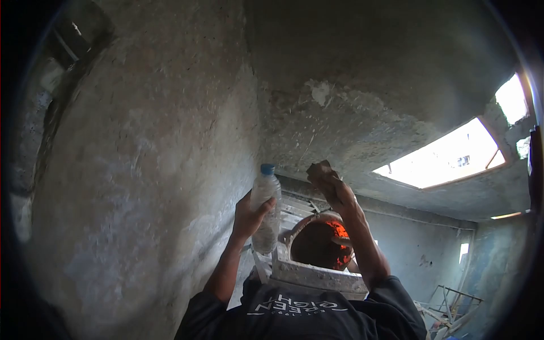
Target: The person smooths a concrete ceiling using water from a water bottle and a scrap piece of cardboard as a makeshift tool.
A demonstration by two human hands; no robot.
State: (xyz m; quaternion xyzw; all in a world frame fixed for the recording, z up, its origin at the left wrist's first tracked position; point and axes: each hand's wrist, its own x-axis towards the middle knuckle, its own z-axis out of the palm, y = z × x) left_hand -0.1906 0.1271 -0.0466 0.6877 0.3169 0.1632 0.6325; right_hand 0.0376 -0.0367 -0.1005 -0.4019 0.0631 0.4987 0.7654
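A clear plastic bottle with a blue cap stands nearly upright in my left hand, its thumb wrapped across the front. The lower part of the bottle looks cloudy. Raised to the right, my right hand is closed around a brown, angular piece that sticks out past the fingers; its kind I cannot tell. Below and between both hands sits a round bucket, grey-smeared outside, with orange patches on its inner wall and dark grey material inside. My right forearm covers part of its right side.
Wooden boards lie beside the bucket. A rough plastered wall rises close on my left. Another plastered surface extends ahead, with a bright opening at the right. A metal frame stands at the lower right.
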